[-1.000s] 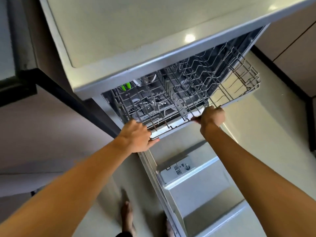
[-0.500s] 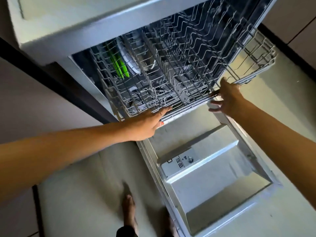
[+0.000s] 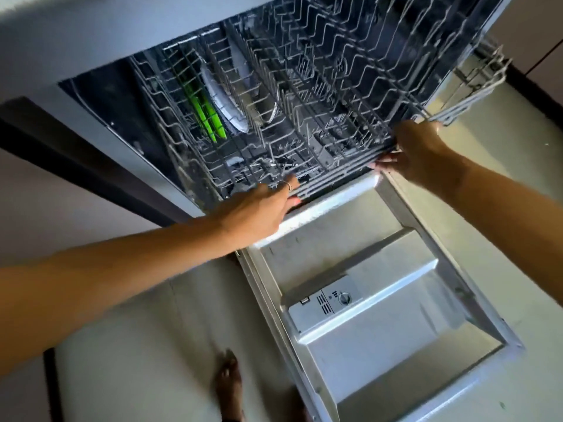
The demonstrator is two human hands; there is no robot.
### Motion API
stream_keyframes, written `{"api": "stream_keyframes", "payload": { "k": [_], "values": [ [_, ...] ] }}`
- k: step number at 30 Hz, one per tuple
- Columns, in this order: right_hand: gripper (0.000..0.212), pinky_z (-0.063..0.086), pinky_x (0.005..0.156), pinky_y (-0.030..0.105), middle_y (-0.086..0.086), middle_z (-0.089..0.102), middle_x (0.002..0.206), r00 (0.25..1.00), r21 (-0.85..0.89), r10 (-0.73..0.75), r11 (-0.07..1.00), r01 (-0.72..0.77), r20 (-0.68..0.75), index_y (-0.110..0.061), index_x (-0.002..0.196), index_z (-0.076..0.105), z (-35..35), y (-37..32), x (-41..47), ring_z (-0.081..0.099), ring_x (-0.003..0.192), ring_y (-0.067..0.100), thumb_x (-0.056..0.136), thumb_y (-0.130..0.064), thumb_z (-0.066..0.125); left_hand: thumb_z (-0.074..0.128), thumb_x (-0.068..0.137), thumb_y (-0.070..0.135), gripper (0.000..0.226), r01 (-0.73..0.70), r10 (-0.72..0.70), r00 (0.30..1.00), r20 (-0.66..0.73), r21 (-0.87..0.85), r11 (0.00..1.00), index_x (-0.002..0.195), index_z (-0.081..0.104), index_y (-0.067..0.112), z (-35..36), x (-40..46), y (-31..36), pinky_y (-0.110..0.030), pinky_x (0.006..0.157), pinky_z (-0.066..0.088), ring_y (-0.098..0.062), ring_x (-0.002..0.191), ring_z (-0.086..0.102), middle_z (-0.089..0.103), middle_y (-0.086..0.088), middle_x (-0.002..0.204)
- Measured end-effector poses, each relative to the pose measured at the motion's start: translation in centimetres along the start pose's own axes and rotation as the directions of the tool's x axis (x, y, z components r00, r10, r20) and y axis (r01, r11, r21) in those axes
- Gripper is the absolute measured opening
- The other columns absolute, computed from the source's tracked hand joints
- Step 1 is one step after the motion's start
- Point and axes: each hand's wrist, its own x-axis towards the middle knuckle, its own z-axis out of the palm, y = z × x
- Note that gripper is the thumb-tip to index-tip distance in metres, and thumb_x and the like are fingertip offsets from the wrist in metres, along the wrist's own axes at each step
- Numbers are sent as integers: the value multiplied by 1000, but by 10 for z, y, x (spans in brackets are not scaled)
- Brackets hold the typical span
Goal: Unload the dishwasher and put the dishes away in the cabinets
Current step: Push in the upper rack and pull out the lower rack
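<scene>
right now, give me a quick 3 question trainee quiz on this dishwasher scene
1. True or false: the dishwasher door is folded down and open.
2. Multiple choice: where does the left hand touch? A) the detergent dispenser B) the front edge of the wire rack C) the green items
3. Short answer: what pale dishes stand upright just right of the green items?

Key:
1. True.
2. B; the right hand is at the same front edge, further right.
3. Plates, standing on edge in the rack's tines.
</scene>
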Motion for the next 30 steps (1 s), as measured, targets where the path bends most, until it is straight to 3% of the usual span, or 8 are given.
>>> {"api": "stream_keyframes", "payload": {
  "k": [3, 8, 11, 17, 20, 22, 25, 30],
  "values": [
    [25, 60, 66, 38, 10, 53, 77, 1000, 28, 15, 999, -15, 13, -9, 81, 40, 19, -1, 15, 63, 60, 22, 103, -14, 28, 43, 99, 33, 40, -23, 27, 997, -68, 59, 998, 126, 51, 4, -8, 5, -23, -18, 32, 13, -7, 32, 25, 32, 7, 49],
    [15, 60, 56, 32, 9, 56, 86, 1000, 68, 6, 998, -8, 26, -7, 99, 45, 43, -20, 38, 64, 70, 23, 103, -14, 32, 43, 99, 31, 43, -33, 45, 993, -111, 111, 993, 128, 51, 0, -16, 24, -59, -18, 28, 17, -8, 31, 28, 41, 1, 49],
    [21, 54, 60, 14, 1, 52, 82, 985, 94, -23, 996, 7, 168, -14, 81, 44, 54, -39, 53, 58, 73, 19, 102, -10, 38, 34, 99, 39, 45, -14, 32, 992, -125, 146, 989, 129, 47, 8, -20, 44, -78, -18, 32, 23, -11, 33, 36, 48, -1, 52],
    [40, 54, 68, 41, 9, 55, 105, 996, -145, -31, 989, 43, 86, -19, 138, 31, 65, -40, 63, 63, 77, 24, 102, -37, 28, 38, 100, 32, 42, -72, 82, 994, -70, 136, 988, 134, 45, 9, -23, 51, -86, -15, 36, 21, -5, 35, 35, 51, -1, 55],
    [55, 55, 68, 39, 3, 55, 120, 991, -208, -116, 970, 127, 66, -19, 145, 29, 65, -35, 60, 65, 86, 25, 99, -50, 25, 55, 94, 16, 52, -105, 149, 978, -148, 272, 957, 142, 36, 10, -29, 43, -84, -18, 35, 30, -7, 41, 40, 60, -8, 82],
    [70, 55, 64, 37, 11, 57, 129, 969, -206, -245, 947, 248, 38, -16, 141, 38, 66, -24, 58, 65, 96, 29, 89, -64, 32, 60, 82, 4, 80, -93, 202, 963, -181, 479, 873, 149, 19, 16, -25, 39, -82, -36, 66, 50, -25, 78, 62, 52, -15, 130],
    [91, 47, 94, 41, 18, 40, 146, 923, -174, -385, 911, 374, -30, -11, 146, 24, 67, 8, 60, 51, 113, 26, 82, -75, 32, 45, 80, 7, 86, -131, 327, 936, -128, 736, 664, 150, -3, 18, -3, 33, -74, -45, 110, 10, -22, 140, 30, 19, -4, 157],
    [70, 19, 117, 33, 21, 15, 155, 918, -399, -397, 845, 357, -20, 0, 148, 7, 77, 76, 42, 22, 142, 29, 100, -45, 30, 42, 85, 8, 84, -292, 257, 954, 155, 674, 678, 149, -13, 20, 47, 30, -76, -43, 113, -15, -17, 144, -8, -13, -1, 156]
  ]
}}
